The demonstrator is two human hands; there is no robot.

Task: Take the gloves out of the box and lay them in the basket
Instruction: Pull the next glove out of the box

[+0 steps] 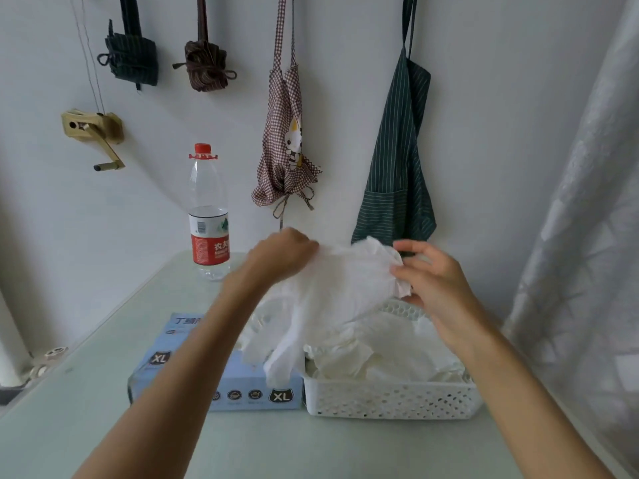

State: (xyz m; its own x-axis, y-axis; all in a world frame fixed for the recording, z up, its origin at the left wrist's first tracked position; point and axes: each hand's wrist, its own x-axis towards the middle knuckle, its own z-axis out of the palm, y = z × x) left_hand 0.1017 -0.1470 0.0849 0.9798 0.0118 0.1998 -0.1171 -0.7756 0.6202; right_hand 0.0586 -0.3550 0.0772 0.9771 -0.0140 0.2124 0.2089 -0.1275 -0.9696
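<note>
Both hands hold a thin white disposable glove [340, 288] stretched in the air above the table, over the gap between box and basket. The left hand [281, 254] pinches its left upper edge with curled fingers; the right hand [432, 274] pinches the crumpled right edge between thumb and fingertips, the other fingers loosely spread. The glove's fingers hang down towards the pale blue cardboard box [238, 385] marked XL, which lies near the table's middle. Touching its right side stands a white perforated plastic basket [394, 399] holding a heap of white gloves [387, 354]. A clear plastic water bottle with a red cap [209, 216] stands far left on the pale green table [86, 392].
</note>
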